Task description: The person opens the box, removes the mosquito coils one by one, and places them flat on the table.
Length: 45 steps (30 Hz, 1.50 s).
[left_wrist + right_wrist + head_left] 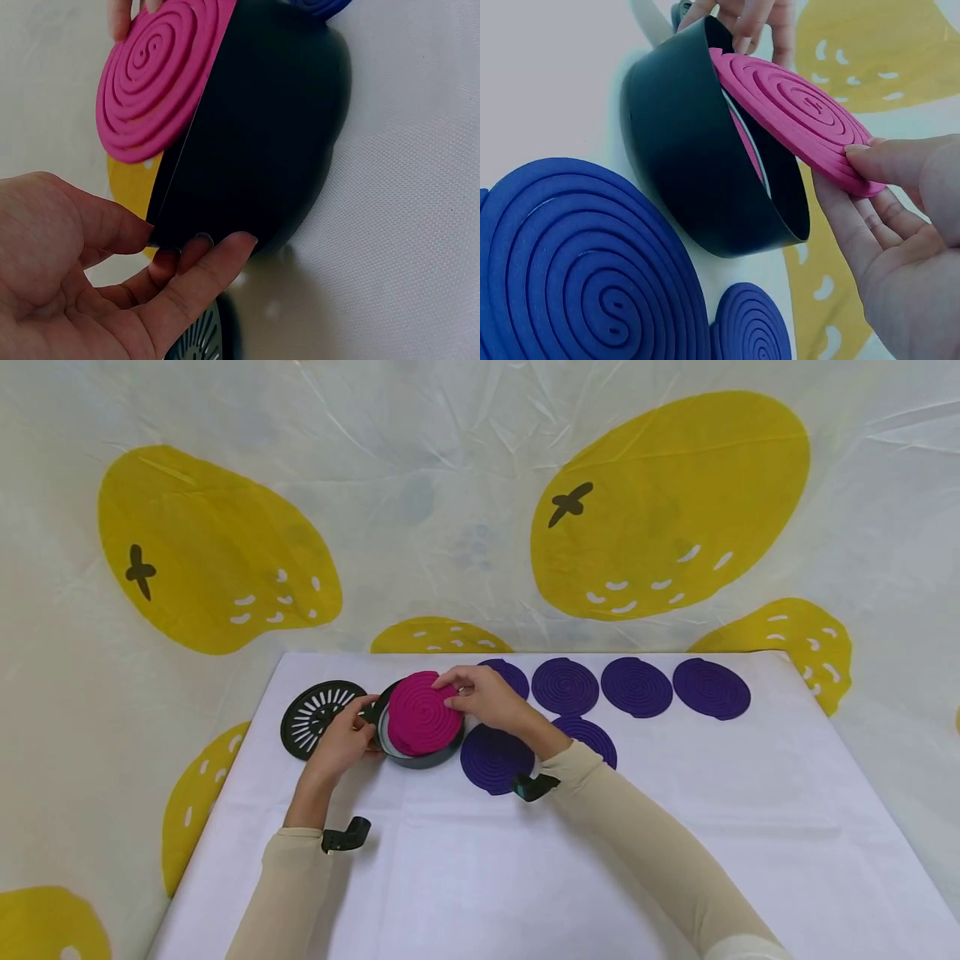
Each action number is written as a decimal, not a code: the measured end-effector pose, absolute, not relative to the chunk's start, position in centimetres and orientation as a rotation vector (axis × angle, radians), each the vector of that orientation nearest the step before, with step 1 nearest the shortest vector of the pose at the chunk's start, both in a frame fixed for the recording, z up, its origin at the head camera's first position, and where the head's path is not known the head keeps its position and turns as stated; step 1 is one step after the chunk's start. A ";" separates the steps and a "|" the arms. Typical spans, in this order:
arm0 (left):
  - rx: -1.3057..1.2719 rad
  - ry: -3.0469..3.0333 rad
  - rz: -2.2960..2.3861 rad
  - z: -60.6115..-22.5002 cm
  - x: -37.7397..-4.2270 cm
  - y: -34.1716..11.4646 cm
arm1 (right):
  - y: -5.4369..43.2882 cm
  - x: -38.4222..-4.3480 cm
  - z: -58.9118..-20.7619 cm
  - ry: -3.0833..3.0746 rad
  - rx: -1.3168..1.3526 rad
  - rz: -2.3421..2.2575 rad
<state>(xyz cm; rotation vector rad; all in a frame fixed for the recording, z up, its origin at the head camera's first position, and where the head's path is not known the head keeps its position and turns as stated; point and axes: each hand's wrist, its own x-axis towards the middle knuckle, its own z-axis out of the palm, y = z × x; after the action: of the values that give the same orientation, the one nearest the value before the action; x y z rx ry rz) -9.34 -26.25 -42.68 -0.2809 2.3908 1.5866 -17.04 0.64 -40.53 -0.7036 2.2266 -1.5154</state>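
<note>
My right hand [491, 700] pinches the edge of a pink spiral coaster [425, 714] between thumb and fingers. The coaster tilts over the mouth of a round black holder [682, 135], its far edge at the rim in the right wrist view. Inside the holder, a strip of pink [744, 142] and a pale curved edge show; the rest is hidden. My left hand [112, 277] grips the holder's side at the rim, thumb on the edge and fingers against the outer wall. Beside that hand lies a black slotted disc [306, 720], partly covered by it.
Several purple-blue spiral coasters lie right of the holder, including one [566, 687] in the back row and a nearer one [495, 760] under my right forearm. A white cloth [465, 877] covers the table. Behind hangs a fruit-patterned curtain [450, 527].
</note>
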 end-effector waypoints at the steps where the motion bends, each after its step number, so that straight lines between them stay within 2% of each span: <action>1: -0.282 2.394 1.584 -42.7 -9.4 -26.2 | 0.8 -17.0 -40.4 2.223 -0.695 -1.521; 21: -0.303 2.424 1.541 -42.9 -9.3 -26.4 | 4.9 -16.6 -39.7 2.117 -0.660 -1.649; 45: -0.297 2.438 1.527 -42.9 -9.3 -26.3 | 10.0 -15.4 -38.9 2.199 -0.608 -1.584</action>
<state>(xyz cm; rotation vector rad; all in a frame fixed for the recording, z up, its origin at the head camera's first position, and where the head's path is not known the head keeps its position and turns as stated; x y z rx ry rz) -9.27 -26.27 -42.86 -0.2974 2.4381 1.5267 -15.42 9.97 -38.90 -0.6082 2.1993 -1.5836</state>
